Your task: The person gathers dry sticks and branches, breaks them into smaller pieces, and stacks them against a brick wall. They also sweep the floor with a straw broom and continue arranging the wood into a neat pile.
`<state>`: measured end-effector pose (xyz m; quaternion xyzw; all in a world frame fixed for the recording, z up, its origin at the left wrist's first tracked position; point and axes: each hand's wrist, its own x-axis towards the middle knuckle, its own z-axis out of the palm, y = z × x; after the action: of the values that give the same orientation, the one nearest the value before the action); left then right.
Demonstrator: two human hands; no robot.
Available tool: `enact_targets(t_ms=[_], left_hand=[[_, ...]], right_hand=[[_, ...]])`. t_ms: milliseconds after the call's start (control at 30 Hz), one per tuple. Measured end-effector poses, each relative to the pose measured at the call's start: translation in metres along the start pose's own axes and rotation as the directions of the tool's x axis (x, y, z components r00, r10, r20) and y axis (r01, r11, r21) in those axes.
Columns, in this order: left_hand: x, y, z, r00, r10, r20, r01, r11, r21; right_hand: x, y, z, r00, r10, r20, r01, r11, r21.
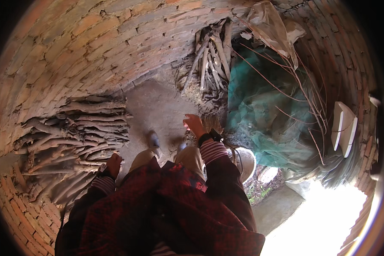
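Observation:
My left hand (pixel 114 165) hangs beside the near right part of a large stack of cut branches (pixel 96 134) on the left; nothing shows in it, and its fingers are curled, partly hidden. My right hand (pixel 193 124) is held out ahead over the floor, fingers bent and apart, with nothing in it. Beyond it, a bundle of thicker sticks (pixel 216 57) leans upright against the brick wall. To the right of my right hand, a green mesh net (pixel 268 105) covers a heap, with thin bare twigs (pixel 302 86) lying over it.
A brick wall (pixel 108 41) curves around the far side. A whitish bucket (pixel 248 161) stands by my right forearm. White angled pieces (pixel 344 128) lean at the right wall. Bright light falls through an opening at lower right, beside a concrete slab (pixel 276 208).

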<state>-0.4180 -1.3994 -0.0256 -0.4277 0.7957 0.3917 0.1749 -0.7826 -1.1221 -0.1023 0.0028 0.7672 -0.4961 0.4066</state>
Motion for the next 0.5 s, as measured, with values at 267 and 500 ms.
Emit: enact_targets(t_ms=[267,500], left_hand=[[0.05,0.09,-0.003,1.0,-0.026,-0.016,0.021,0.967,-0.254],[0.075,0.18,0.015,0.988,-0.15,-0.036,0.126,0.922,-0.366]], right_hand=[[0.126,-0.053,-0.04,0.989,-0.105,-0.106,0.081,0.975,-0.208],[0.244,-0.12,-0.1,0.913,-0.354,-0.203,0.245,0.873,-0.423]])
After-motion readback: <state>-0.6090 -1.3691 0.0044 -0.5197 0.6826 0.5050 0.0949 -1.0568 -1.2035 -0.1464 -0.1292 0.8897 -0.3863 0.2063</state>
